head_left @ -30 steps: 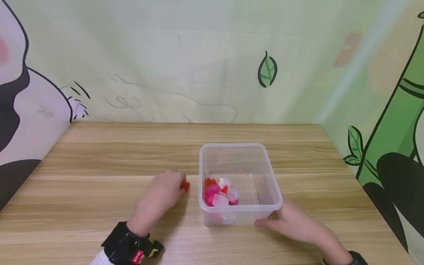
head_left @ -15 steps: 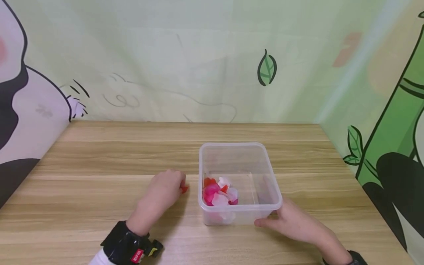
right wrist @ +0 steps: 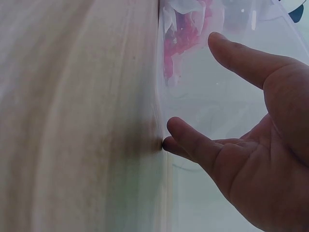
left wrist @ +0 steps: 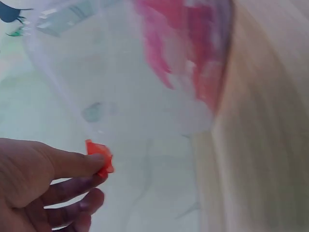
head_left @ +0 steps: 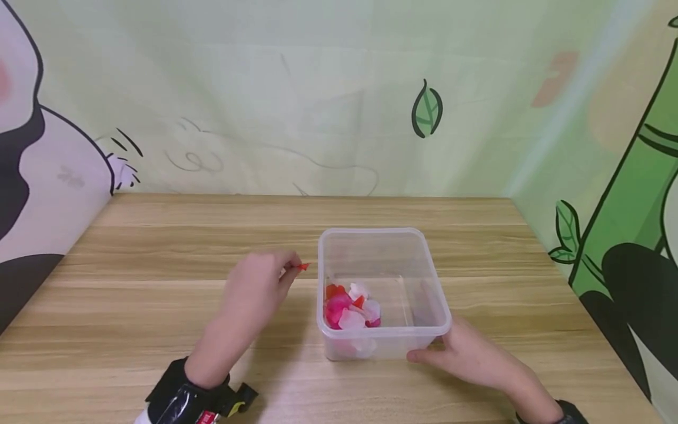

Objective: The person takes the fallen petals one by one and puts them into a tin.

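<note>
Between thumb and fingertips, my left hand pinches a small red petal, raised just left of the clear plastic box. The left wrist view shows this petal crumpled, its edges sticking out past the fingers. Pink, white and red petals lie heaped in the left part of the box. My right hand rests at the box's front right corner, thumb along the front wall. In the right wrist view the right hand has its thumb and fingers stretched out and spread against the box wall.
The box has no lid and stands on a wood-grain table. Behind the table hangs a pale green backdrop printed with leaves and cartoon figures. A black strap with a camera sits on the left wrist.
My left hand has lifted from low beside the box, moving away from me, and the red petal has come up with it. The right hand and the box have stayed put.
</note>
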Motion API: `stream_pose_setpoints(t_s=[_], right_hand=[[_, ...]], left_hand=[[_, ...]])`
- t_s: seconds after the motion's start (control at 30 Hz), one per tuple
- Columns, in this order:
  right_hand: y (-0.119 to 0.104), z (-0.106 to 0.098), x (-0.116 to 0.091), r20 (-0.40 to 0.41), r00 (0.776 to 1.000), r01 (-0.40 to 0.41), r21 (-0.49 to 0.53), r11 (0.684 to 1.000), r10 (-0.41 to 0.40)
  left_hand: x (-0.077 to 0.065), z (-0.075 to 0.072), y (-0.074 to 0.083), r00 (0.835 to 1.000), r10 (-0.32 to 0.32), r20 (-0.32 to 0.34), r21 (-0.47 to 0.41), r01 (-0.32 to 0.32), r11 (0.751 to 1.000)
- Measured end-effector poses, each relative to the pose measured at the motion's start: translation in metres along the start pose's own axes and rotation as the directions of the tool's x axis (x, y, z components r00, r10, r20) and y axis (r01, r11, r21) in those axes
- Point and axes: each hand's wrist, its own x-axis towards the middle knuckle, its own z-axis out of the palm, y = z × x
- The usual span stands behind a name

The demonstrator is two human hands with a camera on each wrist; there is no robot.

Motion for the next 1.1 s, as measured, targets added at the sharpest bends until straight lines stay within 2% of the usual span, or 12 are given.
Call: stream_pose_setpoints(t_s=[0.13, 0.27, 0.37, 0.53, 0.7, 0.83, 1.1], right_hand=[[0.0, 0.0, 0.0, 0.001, 1.0, 0.0, 0.01, 1.0, 0.0], [-0.001, 0.0, 0.0, 0.001, 1.0, 0.0, 0.012, 1.0, 0.0], [-0.001, 0.0, 0.0, 0.003, 1.0, -0.001, 0.006, 1.0, 0.001], [-0.001, 0.0, 0.0, 0.003, 1.0, -0.003, -0.002, 1.0, 0.003], [-0.002, 0.0, 0.0, -0.002, 1.0, -0.004, -0.008, 1.0, 0.004], [-0.002, 0.0, -0.001, -0.003, 1.0, -0.01, -0.02, 1.0, 0.01], [-0.001, 0.0, -0.001, -0.003, 1.0, -0.017, -0.021, 1.0, 0.017]], left_hand=[[-0.001, -0.012, 0.013, 0.988, 0.08, -0.133, -0.042, -0.086, 0.995], [-0.003, -0.018, 0.026, 0.97, 0.154, -0.186, -0.062, -0.168, 0.984], [-0.005, -0.019, 0.035, 0.969, 0.177, -0.171, -0.123, -0.199, 0.972], [-0.012, -0.019, 0.048, 0.973, 0.188, -0.138, -0.226, -0.215, 0.95], [-0.016, -0.016, 0.056, 0.977, 0.205, -0.058, -0.192, -0.212, 0.958], [-0.016, -0.014, 0.058, 0.974, 0.228, -0.001, -0.174, -0.225, 0.959], [-0.017, -0.014, 0.057, 0.972, 0.235, -0.008, -0.187, -0.232, 0.955]])
